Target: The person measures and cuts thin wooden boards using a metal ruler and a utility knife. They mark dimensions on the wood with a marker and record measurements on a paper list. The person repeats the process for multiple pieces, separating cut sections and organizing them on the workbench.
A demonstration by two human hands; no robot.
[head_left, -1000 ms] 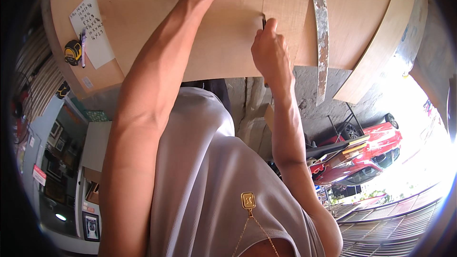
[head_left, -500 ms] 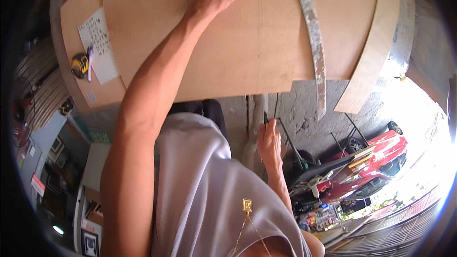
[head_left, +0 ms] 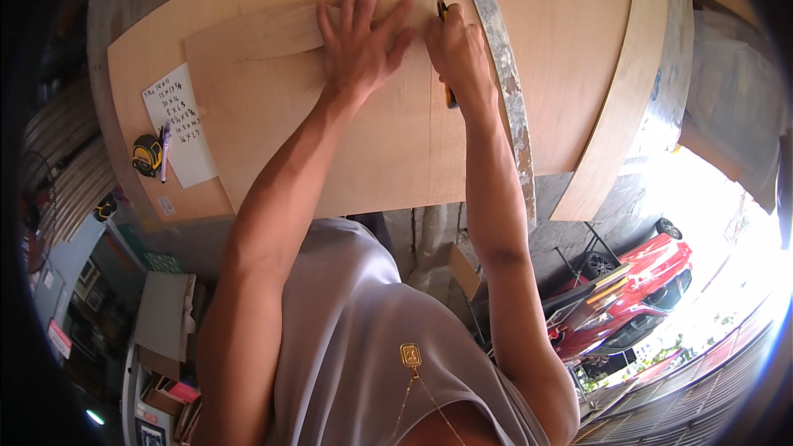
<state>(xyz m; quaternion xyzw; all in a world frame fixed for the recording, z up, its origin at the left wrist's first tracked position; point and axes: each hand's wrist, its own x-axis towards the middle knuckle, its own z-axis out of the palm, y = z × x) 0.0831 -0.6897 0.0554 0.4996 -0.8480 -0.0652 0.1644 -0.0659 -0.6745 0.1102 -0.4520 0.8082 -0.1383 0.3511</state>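
My left hand (head_left: pixel 362 51) lies with fingers spread on a thin plywood panel (head_left: pixel 322 157), across its far edge. To its right, my right hand (head_left: pixel 458 58) grips a black-and-yellow utility knife (head_left: pixel 451 95), whose upper end is at that far edge. Just right of this hand runs a long, paint-spattered metal straightedge (head_left: pixel 508 116), laid over the plywood. At the panel's left are a white sheet of paper (head_left: pixel 201 163) with handwriting, a yellow-and-black tape measure (head_left: pixel 147 154) and a pen (head_left: pixel 164 161).
A narrow plywood strip (head_left: pixel 596 157) lies on the right of the work surface, beside a larger sheet beneath. A red car (head_left: pixel 652 272) stands beyond, at lower right. Shelving with boxes and frames (head_left: pixel 161 322) is at lower left, and corrugated sheeting (head_left: pixel 62 190) at left.
My right hand has risen with the knife from below the near edge, where it was half a second ago, to the far edge. The plywood and surroundings appear lower in view.
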